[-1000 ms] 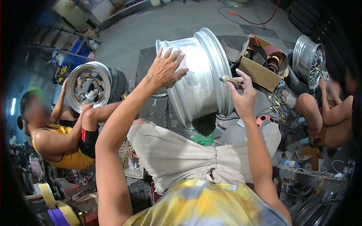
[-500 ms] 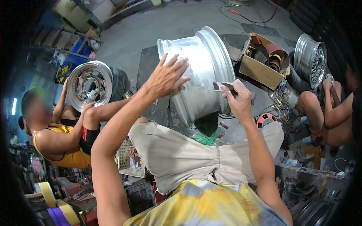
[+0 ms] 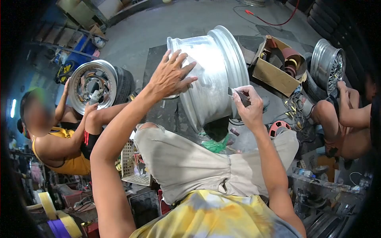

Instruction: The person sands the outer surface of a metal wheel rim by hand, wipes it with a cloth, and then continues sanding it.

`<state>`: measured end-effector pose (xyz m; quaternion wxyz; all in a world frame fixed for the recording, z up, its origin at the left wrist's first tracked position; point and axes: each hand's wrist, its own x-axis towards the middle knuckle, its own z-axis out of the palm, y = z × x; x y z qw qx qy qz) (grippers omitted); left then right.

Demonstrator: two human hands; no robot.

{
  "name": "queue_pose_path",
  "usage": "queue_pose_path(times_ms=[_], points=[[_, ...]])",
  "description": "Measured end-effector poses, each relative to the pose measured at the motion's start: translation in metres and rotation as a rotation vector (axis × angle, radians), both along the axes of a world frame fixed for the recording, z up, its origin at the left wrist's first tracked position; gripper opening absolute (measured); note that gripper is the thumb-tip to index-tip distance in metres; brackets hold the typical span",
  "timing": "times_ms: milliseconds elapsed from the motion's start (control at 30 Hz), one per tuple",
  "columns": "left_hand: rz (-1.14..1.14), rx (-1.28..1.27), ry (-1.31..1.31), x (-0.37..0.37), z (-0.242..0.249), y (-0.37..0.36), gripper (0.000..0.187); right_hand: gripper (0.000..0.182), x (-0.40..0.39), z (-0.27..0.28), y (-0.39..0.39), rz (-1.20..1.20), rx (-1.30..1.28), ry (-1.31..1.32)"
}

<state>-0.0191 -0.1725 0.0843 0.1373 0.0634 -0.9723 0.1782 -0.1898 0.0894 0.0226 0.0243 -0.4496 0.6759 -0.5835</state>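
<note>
A bare silver wheel rim (image 3: 208, 75) stands on its edge in front of my knees, its barrel towards me. My left hand (image 3: 171, 75) lies over the left part of the barrel, fingers spread and nothing gripped. At the right side of the barrel, my right hand (image 3: 250, 104) pinches a small flat grey piece (image 3: 231, 92) between thumb and fingers. That piece is turned nearly edge-on at the rim's surface, so its kind is unclear. Whitish dust marks the right fingertips. Below the rim lie a black cloth (image 3: 217, 130) and a green cloth (image 3: 216, 145).
A cardboard box (image 3: 276, 75) with abrasive rolls stands right of the rim. On the left, a person in yellow (image 3: 63, 152) holds a polished wheel (image 3: 93, 85). Another person's hands (image 3: 344, 89) are at a spoked wheel (image 3: 327, 65). Cables (image 3: 295, 111) lie on the floor.
My left hand has slid left and slightly down over the barrel. The right hand has turned the flat piece from face-on to nearly edge-on, against the rim's right side.
</note>
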Motion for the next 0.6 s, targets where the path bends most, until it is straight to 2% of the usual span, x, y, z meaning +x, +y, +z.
queue_pose_path(times_ms=[133,167,200,300,333,400,500,533,600], points=[[0.055,0.036,-0.069,0.012,0.012,0.002,0.059,0.017,0.0,0.001,0.003,-0.011,0.076,-0.046],[0.066,0.053,-0.093,0.01,0.011,0.004,0.068,0.017,0.0,0.003,0.003,-0.012,0.033,0.009],[0.059,0.05,-0.087,0.005,0.007,0.006,0.068,0.018,0.0,0.005,0.002,-0.014,-0.011,0.067],[0.174,0.032,-0.115,-0.019,-0.003,0.014,0.087,0.018,0.0,0.008,0.004,-0.033,0.008,0.166],[0.171,0.029,-0.107,-0.027,-0.012,0.019,0.087,0.018,-0.001,0.006,0.003,-0.036,0.005,0.174],[0.098,0.032,-0.062,-0.039,-0.028,0.036,0.089,0.019,-0.002,0.003,-0.001,-0.061,-0.042,0.192],[-0.046,0.041,-0.152,-0.039,-0.032,0.062,0.09,0.018,-0.004,0.003,0.002,-0.079,-0.018,0.129],[-0.136,0.076,-0.198,-0.038,-0.036,0.064,0.089,0.018,-0.005,0.001,0.004,-0.084,-0.032,0.086],[-0.138,0.107,-0.149,-0.041,-0.031,0.043,0.085,0.017,-0.003,0.005,0.006,-0.102,-0.02,0.094]])
